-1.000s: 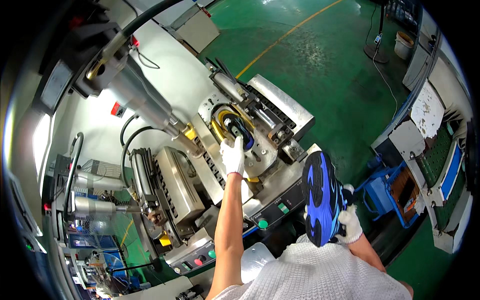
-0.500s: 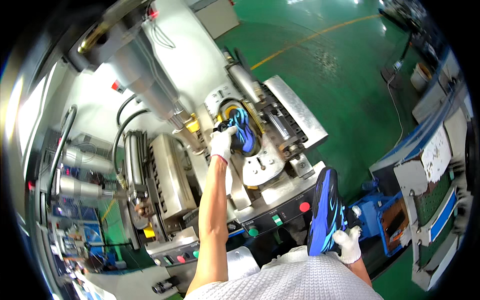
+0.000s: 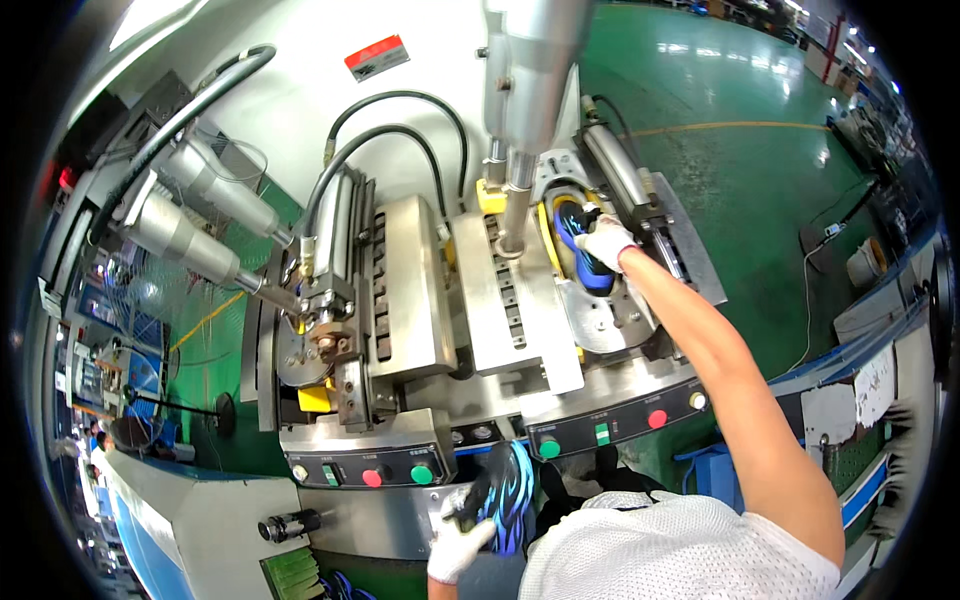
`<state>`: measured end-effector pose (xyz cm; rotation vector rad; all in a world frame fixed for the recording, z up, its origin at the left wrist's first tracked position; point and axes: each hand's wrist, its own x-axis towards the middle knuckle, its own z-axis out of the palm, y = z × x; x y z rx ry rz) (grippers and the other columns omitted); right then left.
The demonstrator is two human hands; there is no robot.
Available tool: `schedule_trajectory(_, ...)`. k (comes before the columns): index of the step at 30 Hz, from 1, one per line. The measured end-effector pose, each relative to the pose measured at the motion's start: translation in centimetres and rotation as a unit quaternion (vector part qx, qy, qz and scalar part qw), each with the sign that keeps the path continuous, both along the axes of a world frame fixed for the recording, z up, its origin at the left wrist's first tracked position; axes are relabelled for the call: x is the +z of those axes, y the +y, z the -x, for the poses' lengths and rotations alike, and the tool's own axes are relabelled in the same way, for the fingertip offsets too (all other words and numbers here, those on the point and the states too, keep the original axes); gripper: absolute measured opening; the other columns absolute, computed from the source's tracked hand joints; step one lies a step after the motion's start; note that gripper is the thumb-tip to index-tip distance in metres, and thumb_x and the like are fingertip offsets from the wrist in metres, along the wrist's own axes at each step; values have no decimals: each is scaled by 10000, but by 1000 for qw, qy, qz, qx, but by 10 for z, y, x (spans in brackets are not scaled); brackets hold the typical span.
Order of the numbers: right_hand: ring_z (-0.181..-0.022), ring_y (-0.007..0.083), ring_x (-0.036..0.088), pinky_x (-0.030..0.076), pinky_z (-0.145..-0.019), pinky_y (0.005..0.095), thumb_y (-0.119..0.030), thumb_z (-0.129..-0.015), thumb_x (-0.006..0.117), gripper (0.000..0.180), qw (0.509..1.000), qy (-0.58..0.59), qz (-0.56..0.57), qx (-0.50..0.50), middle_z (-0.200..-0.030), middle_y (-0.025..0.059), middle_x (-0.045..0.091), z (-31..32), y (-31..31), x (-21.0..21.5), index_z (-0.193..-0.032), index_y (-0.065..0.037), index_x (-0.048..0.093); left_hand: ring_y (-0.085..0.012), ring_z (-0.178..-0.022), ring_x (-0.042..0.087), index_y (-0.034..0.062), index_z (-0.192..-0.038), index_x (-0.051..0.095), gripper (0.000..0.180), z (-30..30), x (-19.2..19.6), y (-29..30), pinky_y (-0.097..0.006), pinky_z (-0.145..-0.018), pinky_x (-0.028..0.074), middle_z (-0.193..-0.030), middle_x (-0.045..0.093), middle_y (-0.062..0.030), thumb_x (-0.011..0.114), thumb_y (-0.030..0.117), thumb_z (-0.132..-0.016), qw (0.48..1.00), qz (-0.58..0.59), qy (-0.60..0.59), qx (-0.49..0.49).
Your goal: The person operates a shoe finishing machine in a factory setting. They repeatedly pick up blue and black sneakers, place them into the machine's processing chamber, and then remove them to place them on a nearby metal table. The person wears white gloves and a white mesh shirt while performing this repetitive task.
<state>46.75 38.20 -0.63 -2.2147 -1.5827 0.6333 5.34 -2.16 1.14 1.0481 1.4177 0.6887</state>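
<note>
My right hand (image 3: 605, 243), in a white knit glove, is closed around a black and blue sports shoe (image 3: 594, 275). That shoe sits in the oval, yellow-edged well of the press station (image 3: 600, 322) on the right. Down in front of the machine, my left hand (image 3: 460, 545), also gloved, grips a second black shoe (image 3: 513, 500) with light-blue wavy stripes and a blue edge. This shoe hangs below the control panels, somewhat blurred. Glove and shoe hide part of the left fingers.
A thick vertical press cylinder (image 3: 520, 130) stands left of the right-hand well. Metal blocks (image 3: 415, 290) and another cylinder station (image 3: 330, 290) fill the left. Button panels (image 3: 620, 425) run along the front edge. A blue crate (image 3: 718, 475) stands at lower right.
My left hand has left the well and moved down, now with a shoe in it. My right hand has gone from low at the right up to the well. The view has turned.
</note>
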Motion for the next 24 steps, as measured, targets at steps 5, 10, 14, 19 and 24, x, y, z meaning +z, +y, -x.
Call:
schedule_trajectory(5,-1125,383,684,539,-952,473,-551,-849,640,595,987,-153,-52,21,-1208,256,687,29,36,-72,-1095,-18,735,-363,-1255,580,117,-1509,435,904,30,-51,-113,-472,-1112,421,-1334,611,-208,861,328,-740,900,222,319,195)
schedule_trajectory(10,-885,412,721,514,-810,525,-640,-802,673,693,996,-50,-60,42,-912,300,724,-5,29,-66,-853,46,751,-404,-1339,525,-83,-1340,546,625,27,-135,-122,-442,-1120,423,-1438,523,-276,783,267,-879,841,288,306,341)
schedule_trajectory(14,-1228,384,644,467,-1062,426,-554,-802,769,827,987,-140,-44,65,-1295,279,677,-23,57,-83,-1308,87,637,-439,-1202,619,39,-1469,421,811,1,-213,-114,-481,-1065,458,-1305,637,-246,779,413,-844,816,137,312,467)
schedule_trajectory(19,-1253,305,620,459,-1064,397,-483,-838,780,859,994,-4,3,108,-1389,228,634,-40,67,-86,-1455,59,527,-433,-1201,634,71,-1498,397,794,4,-238,-124,-491,-1052,467,-1314,651,-239,751,397,-866,822,201,291,447)
schedule_trajectory(24,-1361,332,538,413,-1131,451,-410,-964,687,823,946,81,-256,182,-1515,259,507,101,-158,13,-1553,57,353,-425,-1198,629,73,-1391,486,690,6,-240,-131,-505,-1015,486,-1284,648,-225,789,324,-825,809,99,281,507)
